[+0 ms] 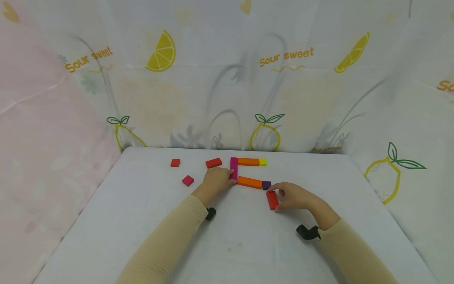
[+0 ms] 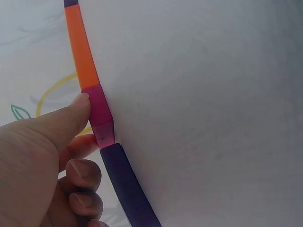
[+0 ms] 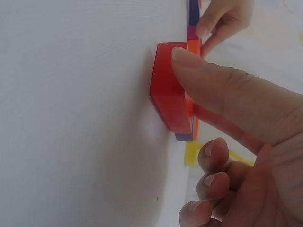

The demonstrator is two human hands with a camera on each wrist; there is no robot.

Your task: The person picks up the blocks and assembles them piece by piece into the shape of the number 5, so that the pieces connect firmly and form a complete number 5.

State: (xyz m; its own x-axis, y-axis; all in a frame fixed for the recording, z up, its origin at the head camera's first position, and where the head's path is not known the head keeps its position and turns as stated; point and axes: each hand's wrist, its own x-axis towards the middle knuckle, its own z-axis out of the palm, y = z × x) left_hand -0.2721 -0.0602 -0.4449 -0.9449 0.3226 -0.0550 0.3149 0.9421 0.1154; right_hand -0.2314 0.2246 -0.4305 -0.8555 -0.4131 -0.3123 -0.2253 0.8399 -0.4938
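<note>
My left hand (image 1: 217,179) is at a magenta block (image 1: 233,165), pinching its near end between thumb and index finger. A dark purple block (image 2: 129,184) lies beside that end in the left wrist view, hidden behind the hand in the head view. From the magenta block, two orange blocks (image 1: 250,182) run rightward, one near and one far. A small purple block (image 1: 267,185) ends the near row, and a yellow block (image 1: 263,162) ends the far one. My right hand (image 1: 296,196) grips a red block (image 1: 272,200) between thumb and index finger, close to the small purple block.
Left of the row, a small red block (image 1: 175,163) and a crimson block (image 1: 188,180) lie on the white table (image 1: 234,244). Another red block (image 1: 213,162) sits just behind my left hand. A lemon-print cloth (image 1: 213,90) rises along the table's back edge.
</note>
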